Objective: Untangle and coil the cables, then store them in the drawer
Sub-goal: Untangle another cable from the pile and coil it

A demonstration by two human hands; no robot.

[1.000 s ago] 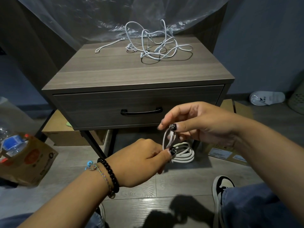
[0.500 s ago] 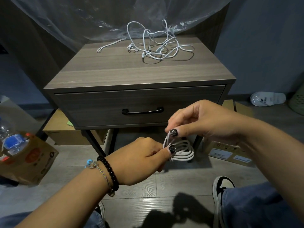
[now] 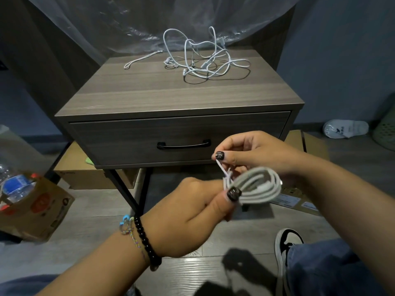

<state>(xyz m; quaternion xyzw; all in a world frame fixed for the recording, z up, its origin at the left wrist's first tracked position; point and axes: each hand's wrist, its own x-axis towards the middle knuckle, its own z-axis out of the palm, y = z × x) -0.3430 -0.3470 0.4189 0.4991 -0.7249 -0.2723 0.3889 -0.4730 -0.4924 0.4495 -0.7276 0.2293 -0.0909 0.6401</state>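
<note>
Tangled cables (image 3: pixel 201 58) on nightstand (image 3: pixel 171 97); coil (image 3: pixel 254 185) before drawer (image 3: pixel 179 139).

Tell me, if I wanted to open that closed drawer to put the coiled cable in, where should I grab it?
Probably by the black bar handle at the middle of the drawer front. Come from the front, fingers hooked behind the bar, and pull toward you: it runs level and stands off the panel, leaving a gap. Both hands are busy now, the left hand and right hand holding the coiled cable.

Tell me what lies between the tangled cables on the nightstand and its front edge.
Nothing: in the head view, the nightstand top is bare wood from the tangled cables forward to the edge above the closed drawer.
</note>
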